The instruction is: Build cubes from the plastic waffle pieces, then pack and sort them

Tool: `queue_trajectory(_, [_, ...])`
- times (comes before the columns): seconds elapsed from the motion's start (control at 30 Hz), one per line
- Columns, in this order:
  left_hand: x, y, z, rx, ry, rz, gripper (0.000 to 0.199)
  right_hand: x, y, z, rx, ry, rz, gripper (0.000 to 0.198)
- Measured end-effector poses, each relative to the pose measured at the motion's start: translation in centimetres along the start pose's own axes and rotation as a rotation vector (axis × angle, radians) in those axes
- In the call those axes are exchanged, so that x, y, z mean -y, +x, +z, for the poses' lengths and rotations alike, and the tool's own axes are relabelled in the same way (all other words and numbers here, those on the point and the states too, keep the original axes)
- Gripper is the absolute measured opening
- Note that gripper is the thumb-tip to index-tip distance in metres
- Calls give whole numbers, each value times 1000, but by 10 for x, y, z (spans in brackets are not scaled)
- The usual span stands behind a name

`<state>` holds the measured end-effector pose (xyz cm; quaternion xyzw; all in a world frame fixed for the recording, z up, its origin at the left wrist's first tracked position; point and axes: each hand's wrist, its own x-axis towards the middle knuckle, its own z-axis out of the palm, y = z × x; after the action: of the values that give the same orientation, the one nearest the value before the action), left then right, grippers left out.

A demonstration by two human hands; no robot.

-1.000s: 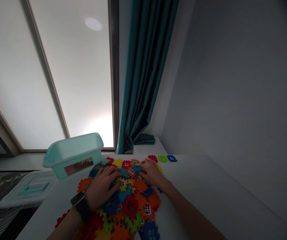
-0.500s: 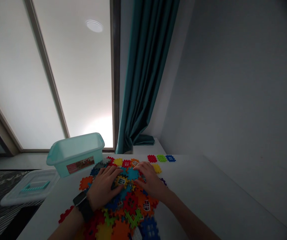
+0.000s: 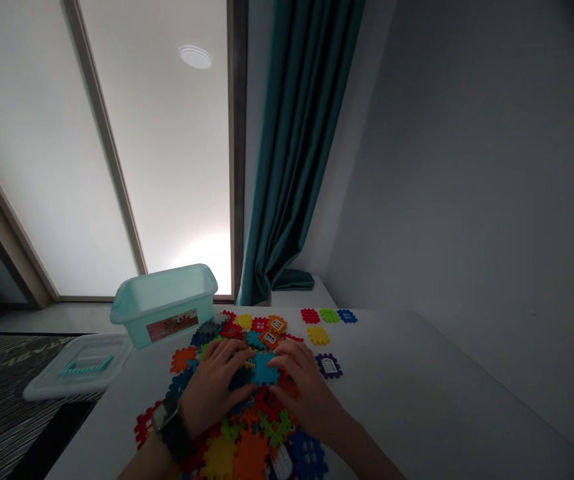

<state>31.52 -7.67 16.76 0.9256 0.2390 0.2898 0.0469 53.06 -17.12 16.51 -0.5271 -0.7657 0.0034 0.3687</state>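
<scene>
My right hand (image 3: 305, 387) grips a light blue square interlocking building piece (image 3: 265, 369) by its right side, between thumb and fingers. Against its left side, my left hand (image 3: 219, 380), with a dark watch on the wrist, is closed around a yellow window piece (image 3: 250, 362), mostly hidden by the fingers. Both hands are over a heap of notched plastic pieces. An orange piece with a white window (image 3: 269, 338) lies just beyond the fingers. Nearer me are a green piece (image 3: 275, 427), an orange piece (image 3: 250, 455) and a blue piece (image 3: 309, 455).
A turquoise tub (image 3: 167, 293) stands at the table's back left, its lid (image 3: 79, 367) lower down beside the table. Red (image 3: 309, 316), green (image 3: 329, 315) and blue pieces (image 3: 347, 316) form a row at the back. Yellow (image 3: 318, 335) and purple window pieces (image 3: 329, 366) lie right of the heap.
Both hands have come closer to me, and the light blue piece has moved nearer with my right hand. The purple window piece and orange window pieces show more fully. The view has shifted slightly.
</scene>
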Motion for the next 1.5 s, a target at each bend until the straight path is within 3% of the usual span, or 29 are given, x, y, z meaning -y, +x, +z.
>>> queue_trajectory(0.43, [-8,-7,3,-30,-35,-9,36,-4,-25,19,-175,-24,-24,36])
queue_trajectory(1.2, [-7,-9,6,-2,-150,-84,34,-9,-21,9,-160,-41,-110,22])
queue_trajectory(1.5, [-15,-8,7,26,-371,-166,29,-12,-26,10,-180,1,-80,18])
